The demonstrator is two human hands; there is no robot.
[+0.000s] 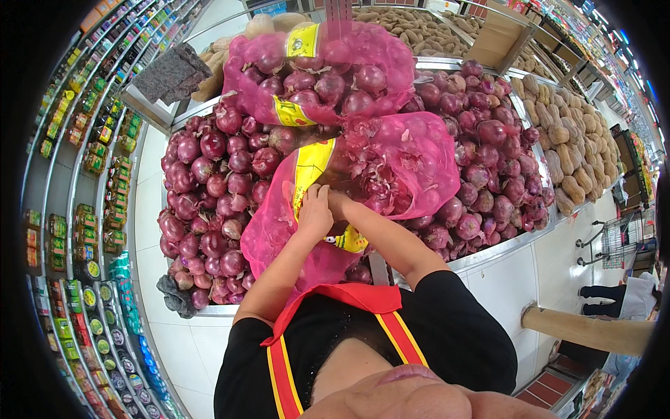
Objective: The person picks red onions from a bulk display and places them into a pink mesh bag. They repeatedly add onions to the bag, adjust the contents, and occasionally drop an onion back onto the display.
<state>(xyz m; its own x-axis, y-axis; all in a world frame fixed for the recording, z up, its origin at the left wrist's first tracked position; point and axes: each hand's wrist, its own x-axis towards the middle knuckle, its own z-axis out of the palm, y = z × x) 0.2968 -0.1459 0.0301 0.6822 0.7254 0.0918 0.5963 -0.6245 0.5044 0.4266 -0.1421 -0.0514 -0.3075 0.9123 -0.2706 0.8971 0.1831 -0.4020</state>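
Note:
A pink mesh bag (272, 225) with a yellow printed band lies in front of me on a bin of red onions (212, 243). My left hand (315, 212) rests with bent fingers on the yellow band; whether it pinches the mesh is unclear. Beside it, my right hand (339, 205) reaches into or behind the bag, its fingers hidden. Dry onion skins (379, 180) lie heaped just beyond, under and around another part of pink mesh (426, 157). Farther back, a filled pink mesh bag of red onions (330, 86) lies across the pile.
Butternut squashes (573, 152) fill a bin at the right, beyond a metal rim. Brown root vegetables (424, 34) lie at the back. A dark grey cloth (178, 298) sits at the near left corner. Shelves of jars (86, 230) stand left. A cart (620, 242) and a person (636, 298) are at right.

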